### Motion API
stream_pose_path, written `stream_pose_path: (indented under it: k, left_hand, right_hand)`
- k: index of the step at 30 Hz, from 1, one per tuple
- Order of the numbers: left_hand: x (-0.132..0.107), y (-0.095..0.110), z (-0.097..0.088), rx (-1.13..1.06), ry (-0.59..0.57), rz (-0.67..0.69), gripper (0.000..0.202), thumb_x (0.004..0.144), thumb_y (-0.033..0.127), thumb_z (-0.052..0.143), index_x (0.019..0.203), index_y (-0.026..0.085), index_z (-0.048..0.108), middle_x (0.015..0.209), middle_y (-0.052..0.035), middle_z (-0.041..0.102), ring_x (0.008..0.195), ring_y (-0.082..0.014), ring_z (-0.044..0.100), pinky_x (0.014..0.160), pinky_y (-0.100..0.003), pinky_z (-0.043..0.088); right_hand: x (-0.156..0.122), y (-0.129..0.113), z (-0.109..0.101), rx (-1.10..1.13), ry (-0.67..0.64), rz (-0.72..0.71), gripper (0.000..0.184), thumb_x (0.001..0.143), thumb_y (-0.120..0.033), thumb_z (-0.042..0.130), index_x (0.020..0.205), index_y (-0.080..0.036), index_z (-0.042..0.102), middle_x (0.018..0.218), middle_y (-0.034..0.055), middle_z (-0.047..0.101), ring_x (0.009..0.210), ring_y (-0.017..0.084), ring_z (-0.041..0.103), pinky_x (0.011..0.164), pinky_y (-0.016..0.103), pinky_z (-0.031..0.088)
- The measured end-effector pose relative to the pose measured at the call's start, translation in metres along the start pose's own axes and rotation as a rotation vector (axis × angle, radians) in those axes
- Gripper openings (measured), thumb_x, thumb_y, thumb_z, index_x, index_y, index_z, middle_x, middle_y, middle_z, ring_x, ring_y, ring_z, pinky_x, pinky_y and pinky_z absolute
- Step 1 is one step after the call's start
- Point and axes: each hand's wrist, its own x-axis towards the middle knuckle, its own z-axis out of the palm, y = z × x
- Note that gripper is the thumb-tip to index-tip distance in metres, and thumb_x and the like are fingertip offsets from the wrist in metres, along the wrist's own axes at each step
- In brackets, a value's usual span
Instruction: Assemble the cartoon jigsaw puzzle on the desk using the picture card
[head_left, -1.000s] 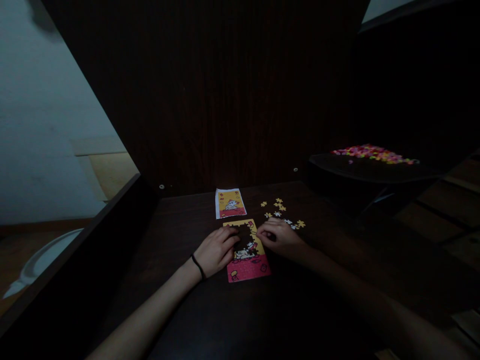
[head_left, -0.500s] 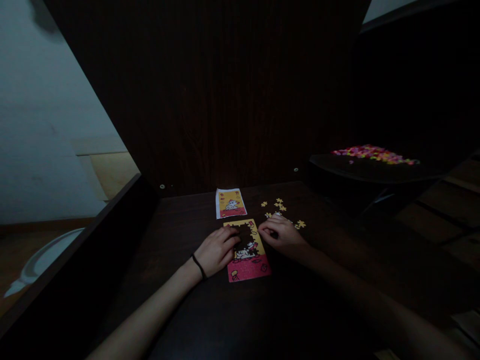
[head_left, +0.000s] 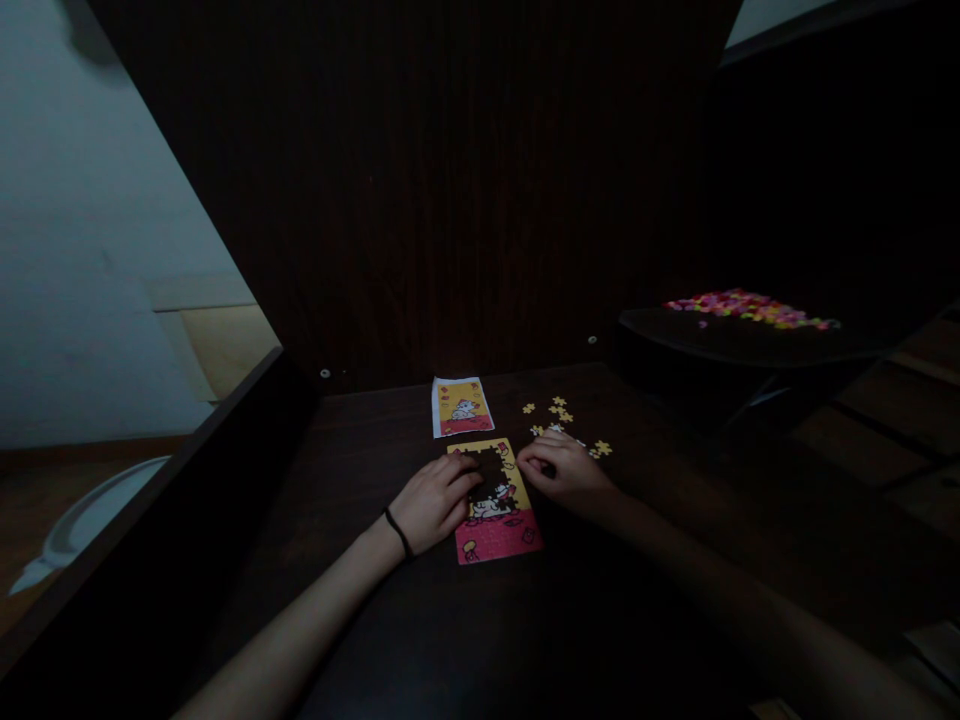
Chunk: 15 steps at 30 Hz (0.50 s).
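A partly assembled jigsaw puzzle [head_left: 499, 540] lies on the dark tabletop, yellow above and pink below, with a dark gap inside its border. My left hand [head_left: 433, 502], a black band at its wrist, rests over the puzzle's left side with fingers stretched out over the gap. At the right edge, my right hand [head_left: 566, 468] is closed with thumb and fingertips together; whatever they may hold is hidden. Just beyond it are several loose yellow puzzle pieces [head_left: 560, 411], some partly covered by the hand. A reference picture sheet [head_left: 463, 407] of a white cartoon animal lies above the puzzle.
A dark upright panel [head_left: 450, 200] rises behind the tabletop, and a raised side board [head_left: 150, 500] runs along the left. To the right, a dark shelf [head_left: 675, 335] bears a heap of small colourful pieces [head_left: 750, 308]. A pale round object [head_left: 97, 515] is low at the left.
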Motion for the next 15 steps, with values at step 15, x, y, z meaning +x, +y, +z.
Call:
stream_pose_path:
  k: [15]
  left_hand:
    - [-0.0002, -0.0004, 0.0010, 0.008, 0.014, 0.002, 0.032, 0.077, 0.014, 0.042, 0.108, 0.018, 0.049, 0.114, -0.0071, 0.048, 0.107, -0.0202, 0.043, 0.093, -0.036, 0.037]
  right_hand:
    - [-0.0001, 0.0006, 0.0003, -0.003, -0.042, 0.011, 0.018, 0.075, -0.017, 0.048, 0.061, -0.017, 0.058, 0.052, -0.0002, 0.052, 0.056, 0.012, 0.044, 0.058, 0.024, 0.035]
